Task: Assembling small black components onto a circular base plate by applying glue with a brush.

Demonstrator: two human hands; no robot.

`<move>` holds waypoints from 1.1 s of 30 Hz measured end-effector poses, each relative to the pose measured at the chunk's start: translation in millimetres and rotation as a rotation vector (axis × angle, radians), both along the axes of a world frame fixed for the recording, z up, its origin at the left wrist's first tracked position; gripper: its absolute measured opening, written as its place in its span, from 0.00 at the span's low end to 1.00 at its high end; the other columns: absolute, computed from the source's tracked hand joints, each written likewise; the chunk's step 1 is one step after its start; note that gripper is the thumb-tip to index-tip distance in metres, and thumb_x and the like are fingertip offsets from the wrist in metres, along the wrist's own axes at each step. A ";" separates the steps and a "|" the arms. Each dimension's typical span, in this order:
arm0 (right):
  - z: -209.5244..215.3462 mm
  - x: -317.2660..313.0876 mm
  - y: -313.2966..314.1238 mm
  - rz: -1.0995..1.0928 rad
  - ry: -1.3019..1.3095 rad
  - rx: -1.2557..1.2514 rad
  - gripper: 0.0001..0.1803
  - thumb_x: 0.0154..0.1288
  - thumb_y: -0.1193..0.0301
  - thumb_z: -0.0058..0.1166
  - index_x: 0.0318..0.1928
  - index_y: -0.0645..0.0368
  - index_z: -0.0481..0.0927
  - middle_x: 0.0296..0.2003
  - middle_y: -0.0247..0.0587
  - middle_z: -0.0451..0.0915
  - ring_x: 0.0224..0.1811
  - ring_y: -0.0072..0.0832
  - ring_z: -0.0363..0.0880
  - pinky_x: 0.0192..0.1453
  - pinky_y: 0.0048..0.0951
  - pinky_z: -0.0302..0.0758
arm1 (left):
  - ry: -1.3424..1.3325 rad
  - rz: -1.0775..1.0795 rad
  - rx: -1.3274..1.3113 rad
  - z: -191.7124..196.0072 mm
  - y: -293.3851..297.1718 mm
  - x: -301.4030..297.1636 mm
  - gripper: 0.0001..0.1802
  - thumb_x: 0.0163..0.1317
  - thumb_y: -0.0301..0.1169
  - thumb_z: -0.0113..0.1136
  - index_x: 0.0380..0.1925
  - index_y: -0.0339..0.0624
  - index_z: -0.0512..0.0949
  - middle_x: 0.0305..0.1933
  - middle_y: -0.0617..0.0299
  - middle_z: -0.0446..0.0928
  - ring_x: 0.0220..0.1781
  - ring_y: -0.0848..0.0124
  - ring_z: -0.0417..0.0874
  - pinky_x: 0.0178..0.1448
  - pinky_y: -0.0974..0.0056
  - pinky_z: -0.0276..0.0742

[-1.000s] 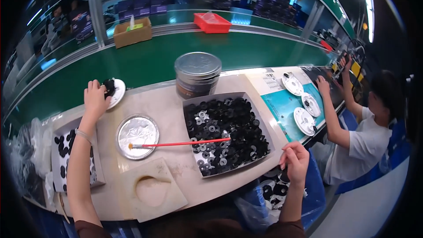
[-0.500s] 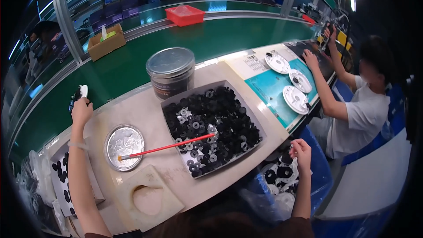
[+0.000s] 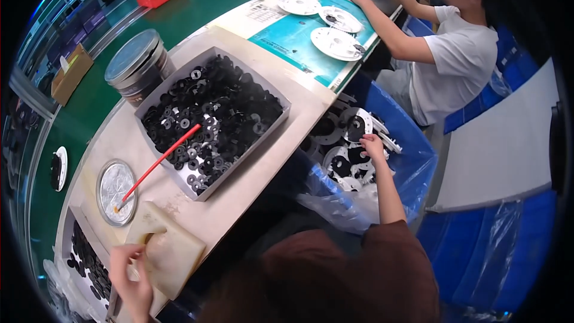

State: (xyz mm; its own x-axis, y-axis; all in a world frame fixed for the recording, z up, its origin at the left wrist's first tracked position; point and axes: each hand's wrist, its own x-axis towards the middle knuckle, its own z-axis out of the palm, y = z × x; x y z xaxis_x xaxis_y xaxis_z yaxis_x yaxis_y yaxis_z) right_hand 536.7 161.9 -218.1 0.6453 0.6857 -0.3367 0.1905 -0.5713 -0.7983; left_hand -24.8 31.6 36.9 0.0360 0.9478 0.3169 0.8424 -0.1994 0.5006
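My right hand (image 3: 374, 147) reaches into the blue bin (image 3: 412, 170) on the right, its fingers pinched at the edge of a white round plastic part with a black centre (image 3: 357, 127). Several similar white and black parts lie around it. My left hand (image 3: 130, 281) hovers by the near edge of the pale block with a round hollow (image 3: 185, 251); its fingers are loosely curved and apart, with nothing seen in them. At the far left, a white and black part (image 3: 61, 168) rests on the green belt (image 3: 84, 155).
A box of black and grey rings (image 3: 215, 119) stands on the bench beside a metal tin (image 3: 140, 66). A red-handled brush (image 3: 160, 160) spans a round lid (image 3: 106, 188) and the box. Another box of black pieces (image 3: 89, 263) sits near left. A co-worker (image 3: 454, 54) sits beyond white discs (image 3: 338, 43).
The view has turned right. My left hand has let go of the white and black part on the green belt and come back beside the block. My right hand has reached onto a part in the bin.
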 end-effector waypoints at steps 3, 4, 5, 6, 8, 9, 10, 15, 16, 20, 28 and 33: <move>-35.6 14.5 -5.3 -0.069 0.027 -0.110 0.15 0.54 0.72 0.54 0.44 0.59 0.74 0.31 0.33 0.75 0.31 0.22 0.75 0.30 0.29 0.76 | 0.016 -0.074 0.025 -21.3 -7.6 23.9 0.07 0.51 0.17 0.51 0.30 0.35 0.75 0.29 0.57 0.72 0.30 0.68 0.71 0.34 0.68 0.63; -49.8 13.8 -4.0 -0.122 0.122 -0.098 0.14 0.55 0.72 0.52 0.44 0.59 0.74 0.34 0.36 0.75 0.33 0.25 0.75 0.34 0.32 0.77 | 0.020 -0.076 0.027 -26.1 -10.1 26.2 0.07 0.51 0.17 0.51 0.30 0.35 0.75 0.29 0.57 0.72 0.30 0.68 0.71 0.34 0.68 0.63; -58.5 8.1 -1.4 -0.169 0.211 -0.086 0.14 0.56 0.71 0.51 0.44 0.59 0.74 0.36 0.39 0.75 0.36 0.28 0.76 0.37 0.35 0.77 | -0.017 -0.014 -0.032 -32.3 -15.6 26.3 0.05 0.51 0.18 0.52 0.29 0.35 0.74 0.28 0.57 0.72 0.29 0.67 0.71 0.33 0.67 0.63; -65.8 2.3 -0.6 -0.264 0.366 0.009 0.15 0.58 0.70 0.49 0.45 0.59 0.73 0.41 0.42 0.74 0.41 0.34 0.75 0.42 0.38 0.76 | -0.054 0.049 -0.089 -34.5 -18.9 27.0 0.04 0.51 0.18 0.53 0.27 0.35 0.74 0.27 0.57 0.71 0.29 0.67 0.71 0.33 0.67 0.63; -86.6 1.7 9.0 -0.402 0.579 0.167 0.15 0.58 0.69 0.49 0.47 0.57 0.70 0.44 0.39 0.72 0.48 0.33 0.72 0.47 0.42 0.73 | -0.040 0.039 -0.089 -32.1 -19.4 24.2 0.02 0.51 0.19 0.54 0.26 0.35 0.74 0.25 0.57 0.70 0.28 0.67 0.70 0.32 0.67 0.64; -96.6 4.8 13.3 -0.453 0.643 0.264 0.13 0.58 0.68 0.49 0.44 0.55 0.70 0.42 0.37 0.71 0.49 0.32 0.70 0.48 0.43 0.71 | -0.026 0.022 -0.090 -32.6 -17.6 21.3 0.01 0.50 0.20 0.54 0.25 0.35 0.74 0.24 0.56 0.69 0.27 0.66 0.70 0.32 0.67 0.64; -106.4 9.3 20.1 -0.488 0.722 0.300 0.15 0.59 0.67 0.49 0.47 0.54 0.69 0.47 0.37 0.70 0.53 0.31 0.67 0.53 0.47 0.67 | -0.028 0.045 -0.076 -32.2 -17.6 22.2 0.01 0.50 0.20 0.54 0.25 0.35 0.74 0.24 0.56 0.69 0.27 0.66 0.70 0.32 0.67 0.64; -125.5 27.3 35.2 -0.612 0.924 0.349 0.16 0.59 0.58 0.51 0.45 0.50 0.72 0.46 0.32 0.74 0.50 0.25 0.69 0.41 0.35 0.65 | -0.137 0.035 -0.107 -30.2 -19.0 25.0 0.01 0.50 0.20 0.56 0.23 0.36 0.74 0.22 0.57 0.69 0.25 0.66 0.71 0.31 0.66 0.66; -126.1 29.3 38.0 -0.671 0.820 0.259 0.16 0.57 0.53 0.53 0.40 0.48 0.74 0.34 0.27 0.75 0.40 0.21 0.71 0.33 0.29 0.61 | -0.144 0.050 -0.095 -29.4 -17.9 25.9 0.01 0.50 0.20 0.56 0.23 0.36 0.74 0.22 0.57 0.69 0.25 0.66 0.71 0.31 0.66 0.66; -88.1 9.5 42.7 -0.528 0.485 0.309 0.21 0.49 0.48 0.61 0.27 0.50 0.72 0.16 0.26 0.63 0.12 0.18 0.57 0.13 0.18 0.51 | -0.107 0.038 -0.041 -28.0 -16.2 26.8 0.03 0.46 0.20 0.59 0.21 0.36 0.75 0.20 0.57 0.73 0.24 0.62 0.72 0.29 0.64 0.68; 79.8 20.0 25.6 0.351 -0.007 0.324 0.11 0.50 0.69 0.56 0.31 0.63 0.78 0.22 0.32 0.76 0.20 0.17 0.71 0.26 0.22 0.70 | -0.104 0.032 0.009 -29.8 -15.5 25.2 0.03 0.46 0.22 0.61 0.20 0.37 0.75 0.20 0.58 0.74 0.24 0.61 0.73 0.30 0.63 0.68; 207.4 -58.2 -10.7 0.824 0.531 0.571 0.21 0.47 0.68 0.55 0.41 0.71 0.75 0.36 0.42 0.80 0.35 0.24 0.79 0.42 0.21 0.74 | -0.113 0.061 0.138 -28.1 -16.9 27.4 0.07 0.47 0.23 0.61 0.29 0.36 0.77 0.30 0.54 0.75 0.31 0.59 0.75 0.35 0.62 0.71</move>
